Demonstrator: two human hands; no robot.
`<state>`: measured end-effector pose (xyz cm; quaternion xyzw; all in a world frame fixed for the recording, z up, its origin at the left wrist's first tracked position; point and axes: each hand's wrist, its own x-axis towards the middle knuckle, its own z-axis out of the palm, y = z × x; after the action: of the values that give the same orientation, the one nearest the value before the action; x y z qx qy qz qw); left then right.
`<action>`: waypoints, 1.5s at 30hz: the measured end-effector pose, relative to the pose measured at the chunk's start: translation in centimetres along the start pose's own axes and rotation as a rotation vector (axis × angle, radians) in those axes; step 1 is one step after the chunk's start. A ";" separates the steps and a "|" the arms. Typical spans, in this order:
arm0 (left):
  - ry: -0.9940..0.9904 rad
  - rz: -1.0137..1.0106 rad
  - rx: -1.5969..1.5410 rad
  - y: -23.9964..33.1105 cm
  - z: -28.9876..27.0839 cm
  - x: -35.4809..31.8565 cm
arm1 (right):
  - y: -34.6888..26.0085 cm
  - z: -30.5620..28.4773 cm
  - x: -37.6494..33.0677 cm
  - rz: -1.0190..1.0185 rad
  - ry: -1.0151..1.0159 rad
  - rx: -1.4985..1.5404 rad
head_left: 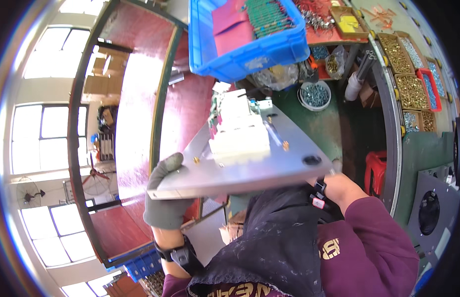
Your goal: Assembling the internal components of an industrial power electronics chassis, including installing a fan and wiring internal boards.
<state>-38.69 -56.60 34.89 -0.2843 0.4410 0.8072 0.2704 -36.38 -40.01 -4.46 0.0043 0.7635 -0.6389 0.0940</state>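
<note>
A flat grey metal panel (190,173) is held up before my body, tilted. It carries a white block-shaped assembly (240,141), with coloured wire ends along its left side. Brass-coloured fittings (286,145) and a round dark hole (311,160) show on the panel's face. My left hand (165,198), in a grey glove, is closed on the left corner, thumb on top. At the opposite corner my right hand (336,167) grips the edge. Most of that hand is hidden by the panel, and its visible part is blurred.
Beyond the panel, a blue crate (249,63) holds pink sheets and green wired parts. A white bucket (315,96) of small screws stands on the floor. Trays of fasteners (410,91) line the right-hand bench, above a red stool (376,173). A red-topped table (185,109) extends at left.
</note>
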 end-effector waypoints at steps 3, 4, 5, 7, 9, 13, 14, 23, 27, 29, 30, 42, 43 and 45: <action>0.240 0.313 0.322 -1.8 3.8 -2.7 | 1.1 -3.0 0.5 0.008 -0.074 0.541; 0.207 0.243 0.401 -1.6 4.4 -2.6 | 1.8 -5.1 0.3 0.006 -0.073 0.706; 0.157 0.246 0.493 -1.5 5.0 -3.0 | 1.7 -7.4 -0.2 -0.011 -0.071 0.868; 0.007 0.130 0.572 -0.5 5.8 -3.0 | -1.3 -12.2 -2.6 -0.071 -0.004 1.005; -0.289 -0.079 0.503 1.1 4.2 -0.9 | -9.7 -16.9 -8.0 0.100 0.091 0.753; -0.669 -0.217 0.612 -1.6 10.9 0.7 | -11.5 -21.9 -18.2 -0.304 0.281 1.171; -0.713 -0.189 0.633 -0.4 10.1 2.5 | -15.0 -22.1 -19.7 -0.357 0.507 0.953; -1.301 -0.334 0.600 -8.0 24.7 -0.5 | -32.7 -28.7 -37.3 -0.202 1.418 0.553; -1.579 -0.220 0.792 -15.4 35.4 -4.9 | -35.7 -34.6 -45.3 0.015 1.774 0.284; -1.627 -0.214 0.858 -19.2 41.4 -3.5 | -33.9 -39.4 -50.1 0.108 1.734 0.196; -1.580 -0.161 0.917 -22.0 43.0 -4.8 | -33.0 -41.6 -51.5 0.190 1.765 0.160; -1.520 -0.600 1.398 -46.7 55.7 1.2 | -10.7 -57.4 -66.0 0.374 1.641 0.262; -1.612 -0.630 1.436 -48.1 55.4 2.0 | -9.2 -57.4 -66.1 0.406 1.668 0.182; -1.663 -0.518 1.619 -50.7 53.4 2.8 | -7.1 -56.3 -65.9 0.445 1.686 0.166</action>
<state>-17.59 13.70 28.65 0.4995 0.4415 0.1519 0.7297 19.64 21.13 21.64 0.6308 0.5113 -0.4431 -0.3800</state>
